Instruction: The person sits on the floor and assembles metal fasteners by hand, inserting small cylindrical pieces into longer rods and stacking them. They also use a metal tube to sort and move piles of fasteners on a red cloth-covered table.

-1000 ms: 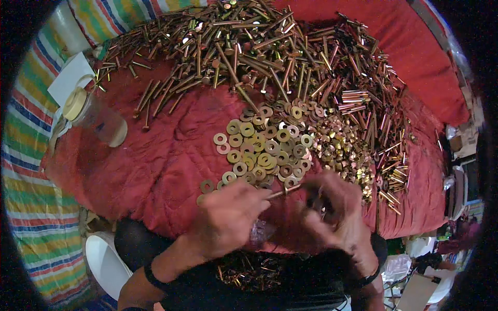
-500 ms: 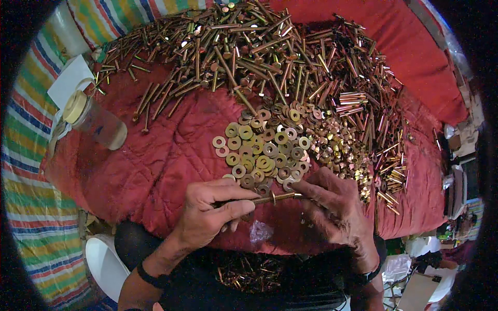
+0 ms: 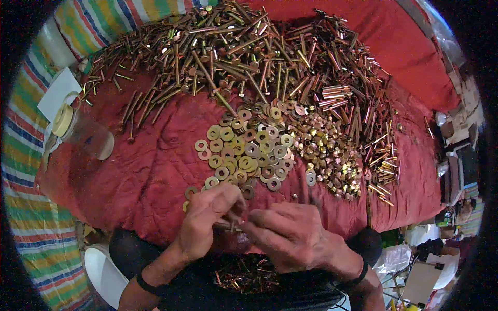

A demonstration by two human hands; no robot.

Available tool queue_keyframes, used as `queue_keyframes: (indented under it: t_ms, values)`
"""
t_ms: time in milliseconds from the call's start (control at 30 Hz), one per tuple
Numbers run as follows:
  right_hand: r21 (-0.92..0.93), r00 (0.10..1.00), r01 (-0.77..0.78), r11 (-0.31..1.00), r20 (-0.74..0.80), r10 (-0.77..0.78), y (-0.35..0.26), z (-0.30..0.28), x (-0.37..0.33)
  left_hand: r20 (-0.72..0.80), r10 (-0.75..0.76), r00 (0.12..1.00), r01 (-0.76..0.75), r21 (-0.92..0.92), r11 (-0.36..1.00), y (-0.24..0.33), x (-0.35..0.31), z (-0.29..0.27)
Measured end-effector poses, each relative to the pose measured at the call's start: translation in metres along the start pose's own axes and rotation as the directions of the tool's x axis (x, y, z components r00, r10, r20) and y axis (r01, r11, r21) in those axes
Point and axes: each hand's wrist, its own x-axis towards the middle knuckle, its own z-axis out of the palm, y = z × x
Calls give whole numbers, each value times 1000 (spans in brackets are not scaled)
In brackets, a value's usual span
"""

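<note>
Close in front of me, my left hand (image 3: pixel 205 220) is closed around a bolt (image 3: pixel 224 226), its index finger arched over it. Only a short stretch of the bolt shows between the hands. My right hand (image 3: pixel 293 233) is closed too, with its fingertips pressed together at the bolt's right end, and they hide that end. Just beyond the hands lies a heap of flat brass-coloured washers (image 3: pixel 246 163). To its right is a pile of small yellowish nuts (image 3: pixel 332 160).
A large heap of long bolts (image 3: pixel 228 57) spreads across the far side of the red quilted cloth (image 3: pixel 155 192). A clear jar with a cream lid (image 3: pixel 63 120) leans at the left. More metal pieces (image 3: pixel 246 277) lie in a dark spot below my hands. Striped sheeting (image 3: pixel 33 217) hangs at the left.
My right hand has moved left and drawn close to my left hand. The bolt, earlier in plain sight with a washer on it, is now mostly hidden. The whole view has shifted slightly.
</note>
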Motion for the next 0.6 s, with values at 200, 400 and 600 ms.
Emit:
queue_keyframes:
  t_ms: [200,400,600]
  values:
    - [-1,999,38,999,-23,-38,-6,12,9,63,-163,985,175,-335,926,-6,2,22]
    - [-75,849,-519,852,-163,503,12,-45,5,243,-251,937,279,-89,956,11,4,11]
    - [-445,822,-545,711,-116,557,47,-47,-20,184,-168,968,182,-63,981,18,2,7]
